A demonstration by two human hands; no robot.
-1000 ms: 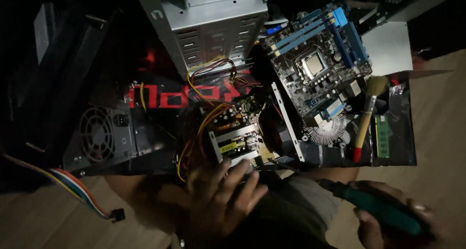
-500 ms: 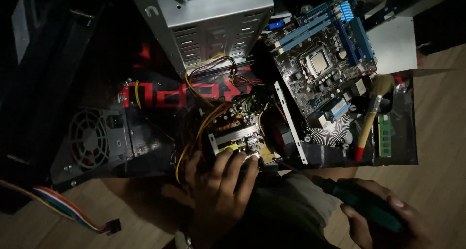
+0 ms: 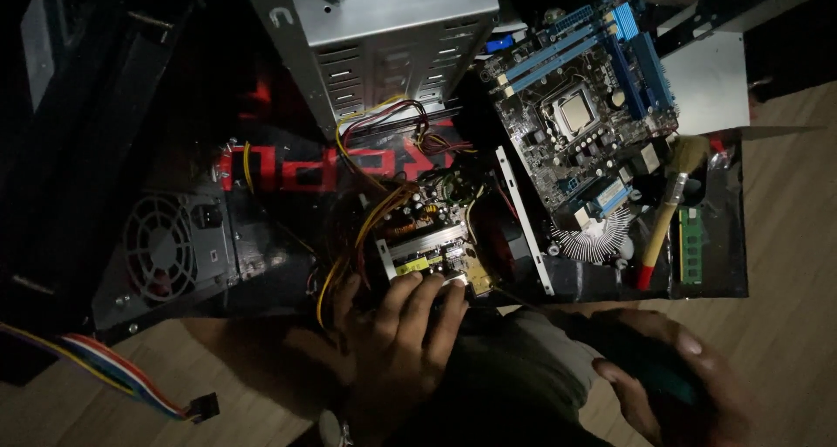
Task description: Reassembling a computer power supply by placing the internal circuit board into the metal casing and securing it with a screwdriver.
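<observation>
Setting: dim room, pale wooden floor (image 3: 785, 203) with a dark mat (image 3: 724, 272) spread over it, computer parts laid out on top.
Left hand: left hand (image 3: 403, 342) near centre, fingers spread and curled, tips pressing on the near edge of the open circuit board (image 3: 436, 246); not closed around anything.
Circuit board: centre of the scene, just beyond the left hand, bare with coils and capacitors showing, yellow, red and black wires (image 3: 366, 220) bunched at its left and looping far toward the metal case.
Right hand: right hand (image 3: 671, 386) near right, well apart from the board, fingers wrapped around a dark green handle (image 3: 649, 368); the rest of the tool is too dark to make out.
Metal case: grey drive cage (image 3: 392, 46) far centre, tilted, slotted side facing down the scene.
Motherboard: motherboard (image 3: 580, 124) far right of the circuit board, blue slots, silver processor in the middle.
Heatsink: round finned cooler (image 3: 593, 238) at the motherboard's near edge.
Brush: wooden-handled brush (image 3: 667, 211) with red tip, lying just right of the cooler.
Memory stick: green module (image 3: 690, 246) right beside the brush.
Power unit shell: grey box with fan grille (image 3: 161, 251) on the left.
Ribbon cable: multicoloured flat cable (image 3: 113, 373) near left on the floor.
</observation>
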